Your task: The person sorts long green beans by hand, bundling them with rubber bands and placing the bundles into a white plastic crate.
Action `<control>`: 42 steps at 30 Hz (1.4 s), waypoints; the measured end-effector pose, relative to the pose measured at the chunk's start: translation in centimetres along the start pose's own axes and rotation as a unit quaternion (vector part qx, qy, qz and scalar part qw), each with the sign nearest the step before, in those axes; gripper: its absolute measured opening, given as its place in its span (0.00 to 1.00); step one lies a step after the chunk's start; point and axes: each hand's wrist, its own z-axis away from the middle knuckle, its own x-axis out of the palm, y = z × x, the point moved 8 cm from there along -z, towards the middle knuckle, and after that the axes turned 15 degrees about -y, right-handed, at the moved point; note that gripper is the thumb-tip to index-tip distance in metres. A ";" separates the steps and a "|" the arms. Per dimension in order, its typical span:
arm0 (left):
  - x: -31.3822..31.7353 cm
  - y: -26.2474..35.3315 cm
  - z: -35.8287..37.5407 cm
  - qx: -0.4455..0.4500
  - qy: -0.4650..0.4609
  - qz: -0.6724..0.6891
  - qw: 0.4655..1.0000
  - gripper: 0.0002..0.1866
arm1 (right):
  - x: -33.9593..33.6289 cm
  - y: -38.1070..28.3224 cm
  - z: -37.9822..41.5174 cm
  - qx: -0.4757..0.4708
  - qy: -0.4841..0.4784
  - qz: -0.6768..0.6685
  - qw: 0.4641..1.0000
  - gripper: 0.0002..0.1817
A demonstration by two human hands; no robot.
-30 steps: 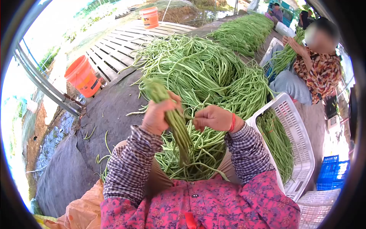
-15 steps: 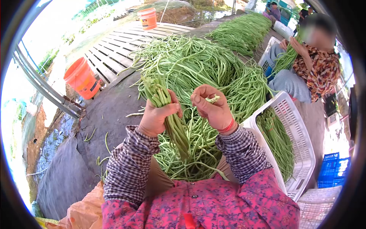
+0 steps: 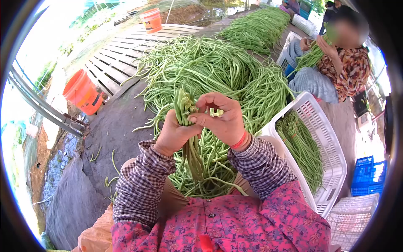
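My left hand (image 3: 173, 133) is closed round a bunch of long beans (image 3: 194, 161), held upright with the cut-looking ends above my fist and the rest hanging down. Against the top of that bunch, my right hand (image 3: 226, 122) is closed, thumb and forefinger at the bean ends. A few pale long bean ends (image 3: 216, 112) poke out between its fingers; the rest of those beans is mostly hidden. Beneath both hands lies a loose tangle of long beans (image 3: 210, 178), joining a big heap of long beans (image 3: 201, 67) ahead.
At my right stands a white crate (image 3: 336, 168) with bundled long beans (image 3: 299, 145). Beyond it a person (image 3: 346, 73) holds beans. Two orange buckets (image 3: 83, 93) (image 3: 151, 21) stand left, by a slatted platform (image 3: 113, 59). Blue crates (image 3: 367, 178) sit far right.
My right hand has moved left and now meets the top of the bunch in my left hand. The view has shifted slightly.
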 end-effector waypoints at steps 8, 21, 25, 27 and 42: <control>-0.9 -0.2 0.2 -0.008 0.032 -0.083 0.996 0.08 | -0.1 1.3 0.1 0.035 0.015 -0.006 0.999 0.08; -3.2 0.5 1.2 -0.018 0.081 -0.200 0.976 0.07 | 3.1 2.6 1.7 0.144 -0.191 -0.574 0.783 0.08; -3.2 0.5 1.2 -0.026 0.071 -0.200 0.977 0.05 | 1.6 2.9 0.5 0.126 -0.103 -0.418 0.894 0.05; -2.4 0.6 0.9 -0.015 0.060 -0.188 0.980 0.06 | 1.4 3.3 0.6 0.116 -0.092 -0.363 0.920 0.08; -2.0 0.8 0.8 -0.017 0.053 -0.278 0.959 0.13 | -0.5 1.3 0.2 0.011 -0.086 0.027 0.996 0.10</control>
